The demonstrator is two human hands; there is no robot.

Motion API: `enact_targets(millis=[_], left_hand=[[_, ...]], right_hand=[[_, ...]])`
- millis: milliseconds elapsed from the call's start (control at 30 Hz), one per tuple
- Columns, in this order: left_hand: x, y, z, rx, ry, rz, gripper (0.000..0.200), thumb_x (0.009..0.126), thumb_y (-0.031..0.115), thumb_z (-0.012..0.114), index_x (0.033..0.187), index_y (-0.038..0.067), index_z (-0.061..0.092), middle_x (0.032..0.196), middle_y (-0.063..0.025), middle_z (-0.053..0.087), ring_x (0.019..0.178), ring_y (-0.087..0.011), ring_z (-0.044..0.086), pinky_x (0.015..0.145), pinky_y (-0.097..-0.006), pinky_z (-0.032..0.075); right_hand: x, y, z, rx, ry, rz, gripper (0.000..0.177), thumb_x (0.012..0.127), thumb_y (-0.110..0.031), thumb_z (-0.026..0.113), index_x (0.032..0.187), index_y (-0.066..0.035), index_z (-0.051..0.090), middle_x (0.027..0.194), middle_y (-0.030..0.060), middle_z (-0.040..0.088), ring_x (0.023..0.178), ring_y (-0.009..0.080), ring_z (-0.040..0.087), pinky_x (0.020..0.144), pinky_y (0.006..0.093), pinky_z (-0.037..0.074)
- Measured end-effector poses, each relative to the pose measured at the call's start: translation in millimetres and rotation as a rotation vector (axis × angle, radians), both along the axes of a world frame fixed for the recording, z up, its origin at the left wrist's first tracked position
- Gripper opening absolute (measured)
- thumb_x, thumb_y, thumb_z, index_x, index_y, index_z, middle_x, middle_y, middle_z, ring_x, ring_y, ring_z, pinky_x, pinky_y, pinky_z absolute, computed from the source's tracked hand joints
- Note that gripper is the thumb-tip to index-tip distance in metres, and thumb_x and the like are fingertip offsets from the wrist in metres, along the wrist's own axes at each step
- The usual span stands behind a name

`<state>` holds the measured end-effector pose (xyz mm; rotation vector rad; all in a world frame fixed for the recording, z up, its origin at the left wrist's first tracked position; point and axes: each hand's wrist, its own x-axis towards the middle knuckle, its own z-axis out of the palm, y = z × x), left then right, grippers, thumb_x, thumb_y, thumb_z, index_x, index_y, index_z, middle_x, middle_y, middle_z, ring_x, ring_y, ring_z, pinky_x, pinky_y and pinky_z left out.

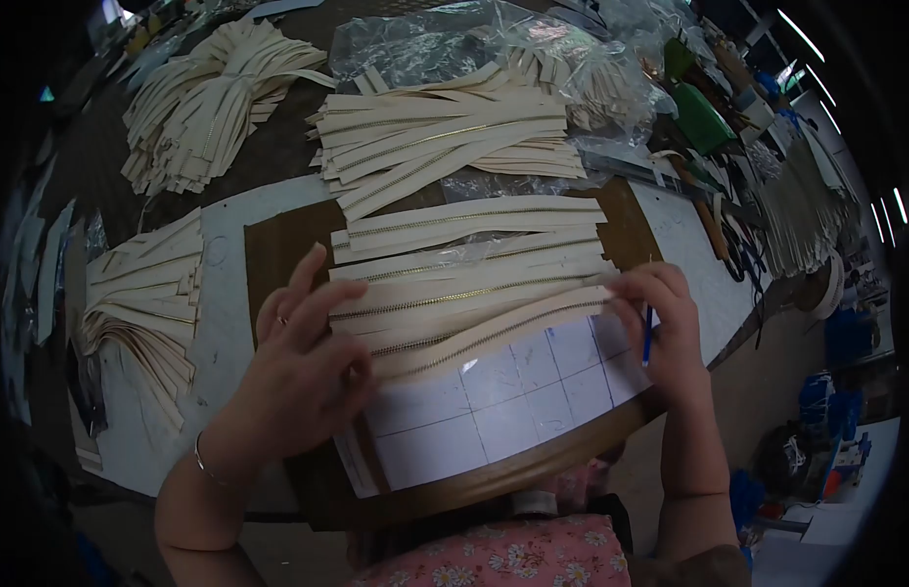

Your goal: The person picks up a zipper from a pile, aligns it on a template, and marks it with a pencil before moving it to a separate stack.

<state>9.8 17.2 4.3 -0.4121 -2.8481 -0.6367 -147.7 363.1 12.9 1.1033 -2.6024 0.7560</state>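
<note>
A cream zipper tape [503, 331] with metal teeth stretches between my two hands, bowed across a white ruled sheet [425, 430]. My left hand [303, 357] is at its left end, thumb and a finger curled together there, other fingers raised; slight blur hides the exact grip. My right hand [665, 318] pinches the right end and also keeps a blue pen [648, 336] upright between its fingers. Just beyond lie several more zipper tapes [464, 293] in rows, side by side on the brown board [278, 249].
A loose pile of zipper tapes [445, 132] sits behind the board, by clear plastic bags [415, 44]. Bundles of tapes lie at the back left [210, 108] and left [151, 303]. A green object [699, 112], scissors [733, 240] and more tapes [807, 210] are at right.
</note>
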Motion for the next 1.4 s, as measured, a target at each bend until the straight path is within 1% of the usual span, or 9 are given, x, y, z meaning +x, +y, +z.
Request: enact_targets(millis=[100, 200, 300, 367, 500, 733, 900, 1067, 1400], left_hand=[[-9.5, -15.4, -19.7, 0.088, 0.085, 0.179, 0.026, 0.079, 0.016, 0.077, 0.1, 0.013, 0.062, 0.14, -0.0122, 0.046, 0.145, -0.0439, 0.028, 0.111, -0.0526, 0.027], [-14.5, -26.9, -36.1, 0.156, 0.041, 0.182, 0.035, 0.081, 0.017, 0.076, 0.112, 0.014, 0.059, 0.137, -0.0123, 0.047, 0.144, -0.0426, 0.03, 0.111, -0.0527, 0.027], [-15.1, -30.1, -39.3, 0.175, 0.017, 0.195, 0.037, 0.082, 0.019, 0.075, 0.115, 0.014, 0.058, 0.136, -0.0124, 0.047, 0.143, -0.0424, 0.031, 0.111, -0.0523, 0.027], [-14.3, -28.9, -38.2, 0.18, 0.021, 0.206, 0.037, 0.083, 0.019, 0.074, 0.116, 0.014, 0.058, 0.136, -0.0124, 0.048, 0.143, -0.0422, 0.032, 0.111, -0.0518, 0.027], [-14.4, -25.0, -37.4, 0.178, 0.034, 0.196, 0.037, 0.084, 0.02, 0.073, 0.118, 0.014, 0.058, 0.133, -0.0121, 0.048, 0.142, -0.0414, 0.034, 0.11, -0.0502, 0.027], [-15.4, -25.9, -44.6, 0.214, 0.075, 0.201, 0.037, 0.083, 0.016, 0.072, 0.118, 0.014, 0.058, 0.13, -0.0118, 0.049, 0.141, -0.0415, 0.035, 0.109, -0.0493, 0.028], [-14.8, -20.9, -35.1, 0.309, 0.149, 0.079, 0.037, 0.081, 0.013, 0.072, 0.116, 0.013, 0.06, 0.131, -0.0115, 0.049, 0.141, -0.0423, 0.034, 0.108, -0.0515, 0.029], [-4.9, -4.4, -27.6, 0.287, 0.098, -0.099, 0.041, 0.079, 0.013, 0.075, 0.117, 0.012, 0.062, 0.133, -0.0122, 0.049, 0.142, -0.0435, 0.032, 0.108, -0.0521, 0.029], [1.3, -2.1, -28.1, 0.263, -0.056, -0.232, 0.052, 0.078, 0.025, 0.08, 0.124, 0.012, 0.06, 0.138, -0.0148, 0.045, 0.144, -0.0464, 0.025, 0.108, -0.0545, 0.027]], right_hand=[[-18.2, -43.8, 12.1, -0.019, -0.003, 0.039, 0.024, 0.082, -0.005, 0.072, 0.105, -0.005, 0.067, 0.102, 0.0128, 0.064, 0.096, 0.0324, 0.06, 0.083, 0.0381, 0.049], [-42.8, -93.6, 3.3, -0.075, 0.08, 0.236, 0.025, 0.089, -0.005, 0.066, 0.114, -0.005, 0.065, 0.103, 0.0134, 0.062, 0.088, 0.0259, 0.059, 0.078, 0.0346, 0.049], [-59.2, -125.8, -22.8, -0.141, -0.102, 0.274, 0.022, 0.09, -0.007, 0.067, 0.112, -0.004, 0.066, 0.104, 0.0131, 0.063, 0.092, 0.0254, 0.06, 0.081, 0.0338, 0.049], [-62.0, -133.6, -36.8, 0.018, -0.027, 0.228, 0.021, 0.088, -0.007, 0.07, 0.109, -0.003, 0.067, 0.106, 0.0128, 0.064, 0.094, 0.025, 0.062, 0.083, 0.0315, 0.049], [-53.1, -124.7, -25.2, -0.021, -0.146, 0.178, 0.017, 0.085, -0.008, 0.073, 0.101, -0.004, 0.069, 0.099, 0.0114, 0.066, 0.093, 0.0292, 0.063, 0.082, 0.0362, 0.051], [-11.2, -97.5, 21.5, -0.357, -0.009, 0.289, 0.017, 0.081, -0.002, 0.073, 0.097, 0.001, 0.069, 0.098, 0.0114, 0.066, 0.08, 0.0186, 0.062, 0.071, 0.0305, 0.05], [52.0, -67.8, 43.3, -0.183, -0.167, 0.42, 0.018, 0.077, -0.004, 0.077, 0.094, -0.003, 0.071, 0.088, 0.0111, 0.065, 0.071, 0.0218, 0.062, 0.065, 0.0295, 0.05], [57.5, -52.7, 15.1, 0.182, -0.404, 0.318, 0.024, 0.077, -0.012, 0.081, 0.099, -0.006, 0.073, 0.087, 0.012, 0.064, 0.075, 0.0277, 0.065, 0.067, 0.0358, 0.053], [65.2, -60.7, 5.8, 0.182, -0.349, 0.387, 0.027, 0.077, -0.014, 0.081, 0.102, -0.007, 0.073, 0.089, 0.0123, 0.064, 0.078, 0.0285, 0.065, 0.068, 0.0359, 0.054]])
